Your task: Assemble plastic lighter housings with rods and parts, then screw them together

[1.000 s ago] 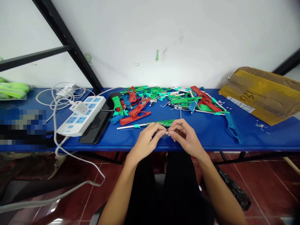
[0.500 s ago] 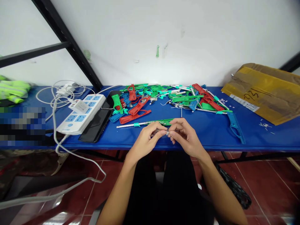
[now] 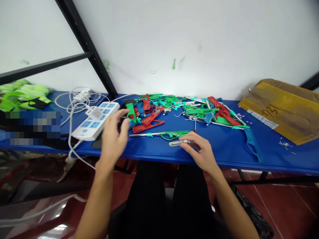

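Note:
My right hand (image 3: 202, 151) pinches a small clear lighter fuel tank (image 3: 175, 143) with a metal end, just above the front part of the table. Behind it lies a green long-nosed lighter (image 3: 183, 133) with its inner parts showing and its metal tube pointing left. My left hand (image 3: 112, 134) is raised above the black phone (image 3: 97, 142), fingers apart and slightly blurred, with nothing visible in them. Beyond its fingertips lie a green handle shell (image 3: 131, 113) and a red handle shell (image 3: 147, 126).
A heap of lighter parts (image 3: 199, 111) spreads along the back of the blue table (image 3: 224, 149). To the left lie a white power strip (image 3: 86, 131) with cables and bright yellow-green cloth (image 3: 32, 91). A cardboard box (image 3: 286, 106) and small white bits (image 3: 285, 144) are on the right.
My hands have parted: the left has let go and moved left toward the phone and shells, while the right keeps the fuel tank. The view has shifted slightly.

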`<state>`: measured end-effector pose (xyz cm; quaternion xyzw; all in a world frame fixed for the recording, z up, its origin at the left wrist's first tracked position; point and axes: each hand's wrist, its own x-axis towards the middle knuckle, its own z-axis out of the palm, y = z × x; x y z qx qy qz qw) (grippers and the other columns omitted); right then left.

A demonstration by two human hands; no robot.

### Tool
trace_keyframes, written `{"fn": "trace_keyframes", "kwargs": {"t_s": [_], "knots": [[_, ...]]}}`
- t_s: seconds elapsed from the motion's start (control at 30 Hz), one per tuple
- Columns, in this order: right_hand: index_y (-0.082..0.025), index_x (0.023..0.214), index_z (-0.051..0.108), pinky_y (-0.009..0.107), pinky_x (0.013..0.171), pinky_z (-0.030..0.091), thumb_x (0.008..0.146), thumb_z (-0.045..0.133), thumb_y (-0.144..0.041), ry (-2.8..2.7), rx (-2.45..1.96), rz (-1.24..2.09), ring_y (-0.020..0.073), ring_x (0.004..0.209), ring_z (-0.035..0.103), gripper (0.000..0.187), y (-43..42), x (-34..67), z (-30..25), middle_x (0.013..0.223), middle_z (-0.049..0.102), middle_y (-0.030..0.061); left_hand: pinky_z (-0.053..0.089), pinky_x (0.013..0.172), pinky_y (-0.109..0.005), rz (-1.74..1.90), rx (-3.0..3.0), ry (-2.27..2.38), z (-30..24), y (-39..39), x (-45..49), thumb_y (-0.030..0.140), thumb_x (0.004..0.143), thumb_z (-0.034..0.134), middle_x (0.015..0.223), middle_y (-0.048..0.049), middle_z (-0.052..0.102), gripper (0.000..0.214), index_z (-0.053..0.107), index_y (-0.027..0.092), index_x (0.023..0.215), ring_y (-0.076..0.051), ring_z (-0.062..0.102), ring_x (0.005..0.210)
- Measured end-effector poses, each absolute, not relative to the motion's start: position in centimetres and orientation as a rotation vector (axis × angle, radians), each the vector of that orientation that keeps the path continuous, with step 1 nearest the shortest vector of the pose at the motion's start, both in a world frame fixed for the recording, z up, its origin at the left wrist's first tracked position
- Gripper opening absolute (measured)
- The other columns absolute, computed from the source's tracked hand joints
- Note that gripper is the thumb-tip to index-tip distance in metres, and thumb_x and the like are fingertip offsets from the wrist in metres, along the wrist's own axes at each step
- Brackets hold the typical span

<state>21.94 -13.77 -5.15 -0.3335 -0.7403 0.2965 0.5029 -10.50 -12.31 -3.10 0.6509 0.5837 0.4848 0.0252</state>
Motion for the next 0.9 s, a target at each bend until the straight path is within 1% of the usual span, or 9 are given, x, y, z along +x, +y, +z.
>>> {"fn": "trace_keyframes", "kwargs": {"t_s": [0.07,0.1,0.13,0.27,0.33,0.47,0.53,0.7,0.9], "knots": [[-0.026,0.110,0.080,0.029,0.064,0.056,0.104,0.075,-0.031,-1.758,-0.830,0.738,0.0179,0.082,0.069,0.010,-13.7,21.8,-5.1,0.101,0.076,0.0044,0.039,0.128,-0.061,1.227,2.045,2.238,-3.5,-11.6,-15.0,0.047,0.102,0.059,0.156,-0.0226,0.061,0.063,0.053,0.013,0.155,-0.044,0.051,0.151],[-0.026,0.110,0.080,0.028,0.063,0.056,0.104,0.075,-0.032,-1.749,-0.839,0.749,0.0179,0.082,0.069,0.010,-13.6,21.8,-5.1,0.101,0.077,0.0043,0.042,0.124,-0.064,1.042,2.041,2.351,-3.9,-11.3,-16.7,0.048,0.097,0.062,0.155,-0.0274,0.060,0.073,0.049,0.007,0.157,-0.049,0.052,0.148],[-0.027,0.109,0.080,0.028,0.063,0.056,0.103,0.075,-0.032,-1.742,-0.846,0.756,0.0178,0.082,0.070,0.009,-13.6,21.8,-5.1,0.102,0.077,0.0042,0.045,0.121,-0.063,0.889,2.037,2.402,-4.4,-11.1,-18.0,0.047,0.095,0.062,0.152,-0.0299,0.060,0.078,0.047,0.003,0.158,-0.050,0.055,0.145],[-0.028,0.109,0.081,0.028,0.067,0.057,0.103,0.075,-0.033,-1.745,-0.869,0.753,0.0184,0.085,0.071,0.009,-13.6,21.8,-5.4,0.103,0.077,0.0037,0.047,0.118,-0.061,0.600,2.078,2.529,-5.8,-10.8,-18.9,0.048,0.097,0.055,0.152,-0.0312,0.060,0.081,0.040,0.001,0.161,-0.050,0.055,0.144],[-0.028,0.109,0.081,0.028,0.066,0.057,0.103,0.076,-0.034,-1.744,-0.876,0.749,0.0183,0.085,0.071,0.010,-13.6,21.9,-5.5,0.101,0.077,0.0035,0.048,0.116,-0.062,0.521,2.141,2.520,-5.9,-10.6,-18.0,0.050,0.099,0.053,0.149,-0.0313,0.061,0.078,0.041,0.002,0.159,-0.050,0.055,0.144],[-0.028,0.109,0.081,0.028,0.064,0.056,0.103,0.075,-0.035,-1.739,-0.875,0.762,0.0184,0.083,0.071,0.011,-13.6,21.8,-5.5,0.102,0.078,0.0039,0.052,0.109,-0.058,0.425,2.193,2.486,-6.1,-10.0,-16.8,0.046,0.100,0.047,0.131,-0.0277,0.071,0.056,0.057,0.007,0.139,-0.047,0.063,0.132],[-0.028,0.110,0.081,0.029,0.065,0.057,0.103,0.075,-0.036,-1.749,-0.876,0.760,0.0188,0.084,0.071,0.012,-13.7,21.8,-5.4,0.103,0.078,0.0040,0.053,0.108,-0.056,0.443,2.190,2.488,-6.6,-9.7,-16.8,0.042,0.101,0.045,0.126,-0.0269,0.072,0.049,0.060,0.007,0.133,-0.045,0.066,0.127],[-0.028,0.109,0.081,0.028,0.065,0.057,0.103,0.075,-0.035,-1.766,-0.888,0.762,0.0180,0.083,0.071,0.011,-13.7,21.8,-5.3,0.103,0.078,0.0037,0.049,0.114,-0.056,0.578,2.142,2.512,-7.4,-9.6,-16.4,0.035,0.098,0.048,0.132,-0.0294,0.071,0.058,0.056,0.001,0.145,-0.046,0.062,0.133],[-0.028,0.112,0.082,0.030,0.067,0.058,0.104,0.075,-0.035,-1.776,-0.898,0.771,0.0197,0.088,0.072,0.013,-13.7,21.9,-5.5,0.104,0.078,0.0049,0.051,0.110,-0.059,0.572,2.115,2.578,-7.4,-9.7,-15.3,0.033,0.098,0.046,0.132,-0.0304,0.070,0.066,0.052,-0.003,0.153,-0.048,0.061,0.132]]}}
